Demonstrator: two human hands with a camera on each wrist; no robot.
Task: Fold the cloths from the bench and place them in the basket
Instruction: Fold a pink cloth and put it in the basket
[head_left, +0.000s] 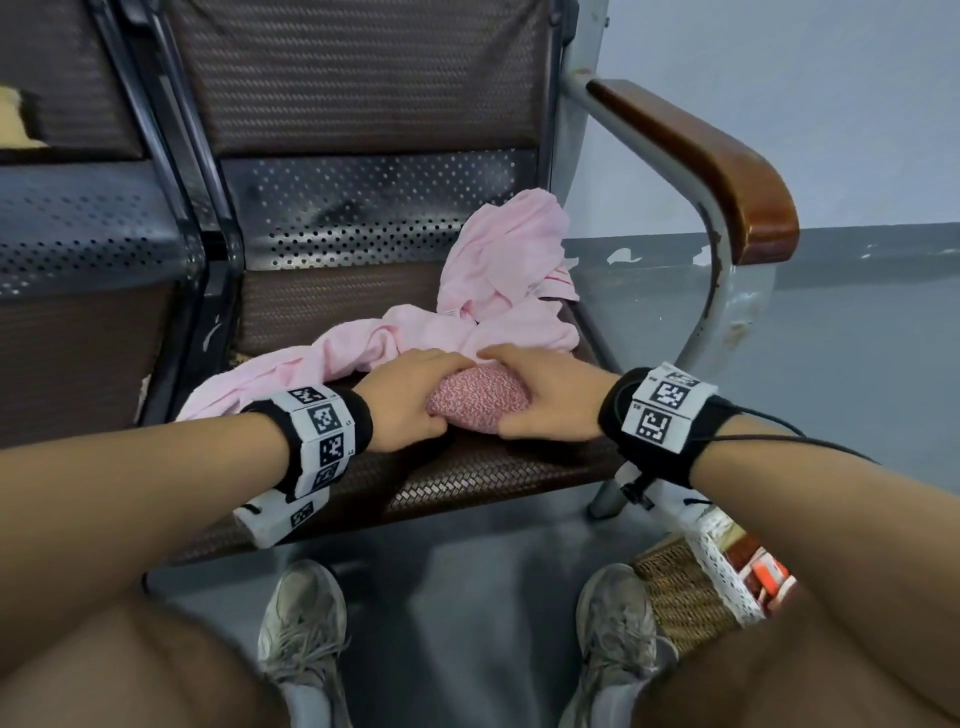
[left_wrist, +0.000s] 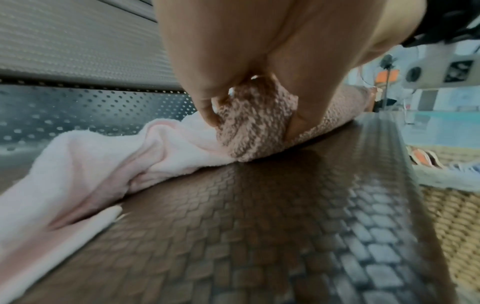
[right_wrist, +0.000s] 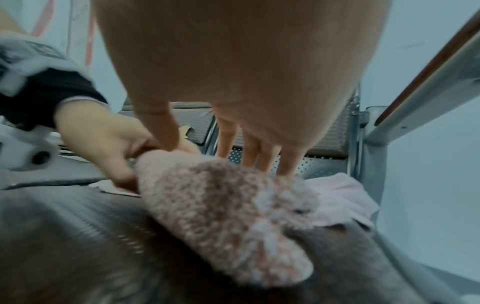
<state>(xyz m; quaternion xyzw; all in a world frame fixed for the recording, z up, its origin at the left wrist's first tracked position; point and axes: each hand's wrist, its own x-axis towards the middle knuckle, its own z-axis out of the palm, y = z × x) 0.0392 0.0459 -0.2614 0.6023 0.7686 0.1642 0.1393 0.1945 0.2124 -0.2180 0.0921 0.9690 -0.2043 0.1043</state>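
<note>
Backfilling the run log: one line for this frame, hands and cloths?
left hand: grips speckled cloth | right hand: grips same cloth | pink cloths: unfolded on bench | basket: on floor, right

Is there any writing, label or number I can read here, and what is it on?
No readable words or numbers in any view.
Left wristband: black-and-white square code patterns, no letters legible.
Right wristband: the same kind of codes; tiny marks beside them are too small to read.
Orange-and-white item in the basket: too blurred to tell.
</note>
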